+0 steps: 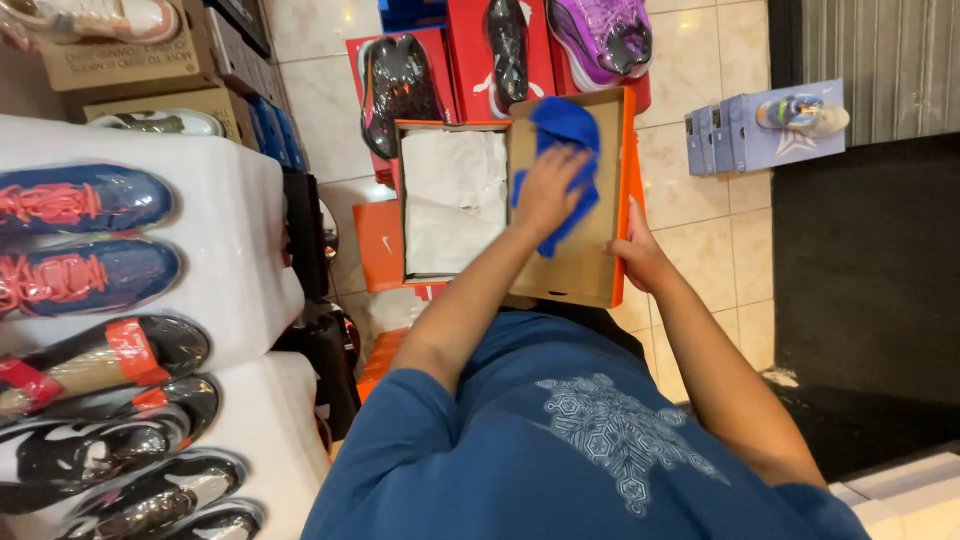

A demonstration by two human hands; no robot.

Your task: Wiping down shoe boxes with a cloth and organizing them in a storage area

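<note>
An open orange shoe box point(400, 205) sits in front of me, with white tissue paper point(455, 195) inside it. Its hinged lid point(572, 275) lies open to the right, brown cardboard side up. My left hand point(548, 192) presses a blue cloth point(565, 128) flat against the inside of the lid. My right hand point(640, 255) grips the lid's orange right edge. No shoe shows inside the box.
Plastic-wrapped shoes point(85, 200) line a white shelf at the left. Red boxes with a dark shoe point(400, 80) and a purple shoe point(600, 35) stand behind the box. Pale blue boxes point(770, 135) rest on the tiled floor beside a dark mat point(870, 270).
</note>
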